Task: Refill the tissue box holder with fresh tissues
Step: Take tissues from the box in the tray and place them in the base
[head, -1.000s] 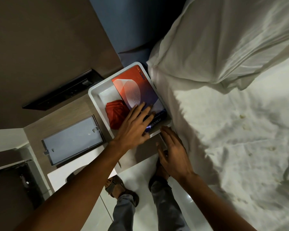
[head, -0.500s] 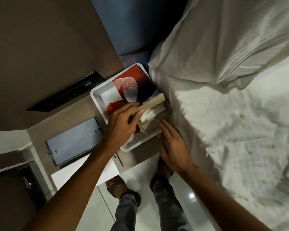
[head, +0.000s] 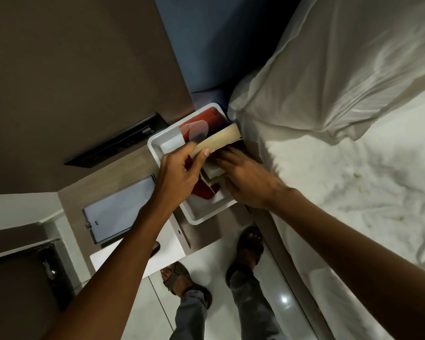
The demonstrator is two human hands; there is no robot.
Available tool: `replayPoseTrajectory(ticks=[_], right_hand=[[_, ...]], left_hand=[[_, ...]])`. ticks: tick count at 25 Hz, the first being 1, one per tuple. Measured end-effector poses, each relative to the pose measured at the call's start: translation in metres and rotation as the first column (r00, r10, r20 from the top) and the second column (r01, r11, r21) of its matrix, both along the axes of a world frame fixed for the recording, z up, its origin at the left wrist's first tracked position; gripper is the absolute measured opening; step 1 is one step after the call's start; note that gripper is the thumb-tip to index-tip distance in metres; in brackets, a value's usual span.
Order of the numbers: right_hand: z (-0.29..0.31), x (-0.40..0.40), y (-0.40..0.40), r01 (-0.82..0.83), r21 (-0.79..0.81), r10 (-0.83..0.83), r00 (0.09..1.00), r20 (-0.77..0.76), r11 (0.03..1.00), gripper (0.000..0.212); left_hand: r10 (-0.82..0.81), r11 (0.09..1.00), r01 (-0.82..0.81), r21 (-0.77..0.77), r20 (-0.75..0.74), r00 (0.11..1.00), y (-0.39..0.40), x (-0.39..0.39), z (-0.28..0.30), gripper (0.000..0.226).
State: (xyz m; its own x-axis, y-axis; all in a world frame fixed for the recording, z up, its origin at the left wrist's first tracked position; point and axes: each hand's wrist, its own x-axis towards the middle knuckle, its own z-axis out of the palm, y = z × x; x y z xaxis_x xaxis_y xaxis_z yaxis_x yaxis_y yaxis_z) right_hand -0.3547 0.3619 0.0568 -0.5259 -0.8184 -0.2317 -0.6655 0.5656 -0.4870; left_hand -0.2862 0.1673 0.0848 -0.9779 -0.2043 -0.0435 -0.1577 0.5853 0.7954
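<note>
A red and dark tissue carton (head: 198, 128) lies in a white tray-like holder (head: 157, 143) on the bedside table. My left hand (head: 179, 170) grips the carton's opened top flap (head: 219, 139), which is lifted and shows its pale inner side. My right hand (head: 245, 177) reaches under the flap into the carton, with the fingers on a pale stack of tissues (head: 212, 171); I cannot tell whether they grip it. A red torn piece of carton (head: 204, 191) lies in the holder below my hands.
A flat grey lid (head: 119, 207) lies on the wooden bedside table (head: 108, 177), left of the holder. A black switch panel (head: 118, 141) is on the wall. The bed with white sheets (head: 353, 192) and pillow (head: 341, 69) is close on the right. My feet (head: 248, 251) stand below.
My left hand pulled the carton's top flap open and lifted it higher. My right hand moved from beside the holder's edge into the opened carton.
</note>
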Motion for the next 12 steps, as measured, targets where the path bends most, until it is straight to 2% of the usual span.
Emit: replayPoseTrajectory(ticks=[2, 5, 8, 12], right_hand=[[-0.002, -0.006, -0.009, -0.060, 0.122, 0.063, 0.998, -0.022, 0.991, 0.080], [-0.009, -0.004, -0.012, -0.023, 0.224, 0.026, 1.000, -0.011, 0.974, 0.072], [-0.013, 0.001, -0.007, -0.005, 0.243, 0.005, 1.000, -0.003, 0.970, 0.069], [-0.007, 0.007, -0.001, 0.018, 0.193, -0.027, 0.998, 0.047, 0.981, 0.069]], left_hand=[[0.016, 0.999, -0.017, 0.028, 0.021, 1.000, 0.000, -0.003, 0.003, 0.027], [-0.006, 1.000, 0.006, 0.012, 0.019, 1.000, 0.000, -0.006, 0.001, 0.028], [-0.051, 0.997, 0.050, -0.061, -0.007, 0.999, 0.002, -0.003, -0.008, 0.029], [-0.044, 0.997, 0.044, -0.060, 0.000, 0.999, 0.004, 0.003, -0.013, 0.029]])
